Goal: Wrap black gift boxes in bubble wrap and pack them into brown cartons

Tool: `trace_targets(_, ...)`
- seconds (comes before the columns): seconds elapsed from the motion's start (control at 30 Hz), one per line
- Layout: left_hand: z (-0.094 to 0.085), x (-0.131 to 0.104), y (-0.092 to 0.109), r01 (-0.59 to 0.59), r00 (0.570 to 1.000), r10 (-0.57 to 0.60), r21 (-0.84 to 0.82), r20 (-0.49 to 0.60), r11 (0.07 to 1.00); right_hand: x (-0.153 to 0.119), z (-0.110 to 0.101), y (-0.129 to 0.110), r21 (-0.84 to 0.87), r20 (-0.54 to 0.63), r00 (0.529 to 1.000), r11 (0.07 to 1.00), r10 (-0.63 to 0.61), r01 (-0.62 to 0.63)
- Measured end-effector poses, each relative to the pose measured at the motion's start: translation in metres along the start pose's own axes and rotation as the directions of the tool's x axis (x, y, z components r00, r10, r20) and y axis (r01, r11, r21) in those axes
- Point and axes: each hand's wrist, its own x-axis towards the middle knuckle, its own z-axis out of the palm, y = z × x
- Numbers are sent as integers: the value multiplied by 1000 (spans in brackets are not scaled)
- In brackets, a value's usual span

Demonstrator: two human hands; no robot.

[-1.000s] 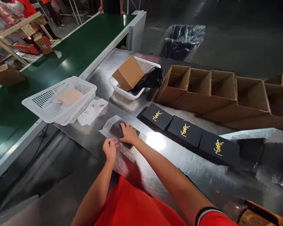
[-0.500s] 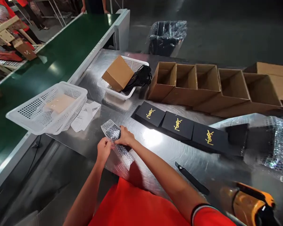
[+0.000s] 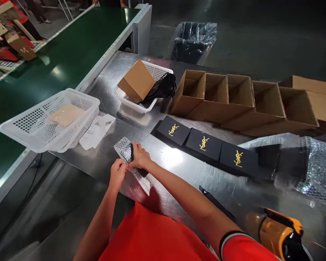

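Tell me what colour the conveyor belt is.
The conveyor belt is dark green, showing best in the head view.

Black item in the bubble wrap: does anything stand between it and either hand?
No separate object does. Bubble wrap partly surrounds the black item; the left hand pinches the wrap, and the right hand grips over the item. Whether wrap lies under that palm is hidden.

On our silver metal table (image 3: 176,181), our left hand (image 3: 117,173) pinches clear bubble-wrap sheeting (image 3: 121,146) and our right hand (image 3: 139,157) clasps the black object (image 3: 143,172) within it. To the right we have three black rectangular boxes with gold lettering (image 3: 202,144); far right, open brown cardboard cartons (image 3: 220,111); left, a white perforated plastic basket (image 3: 84,124).
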Motion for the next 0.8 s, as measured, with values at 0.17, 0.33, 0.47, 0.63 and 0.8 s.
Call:
trace_targets(0.17, -7, -18, -7, 84, 996, -88, -178, -18, 981, -14, 21, 13, -191, -139, 917, 919, -374, 345)
trace_targets(0.33, -5, -20, -12, 50, 997, -58, -140, -54, 989, -19, 37, 22, -349, -101, 858, 826, -504, 443)
trace_targets(0.47, 1, -14, -8, 34, 998, -39, -135, -39, 990, -19, 36, 18, -361, -52, 861, 813, -506, 457)
trace_targets(0.63, 5, -15, -2, 22, 999, -31, -210, -38, 977, -18, 29, 18, -235, -104, 891, 882, -441, 409)
trace_targets(0.8, 4, -19, 2, 27, 998, -37, -225, -44, 974, -17, 34, 22, -234, -145, 872, 873, -467, 428)
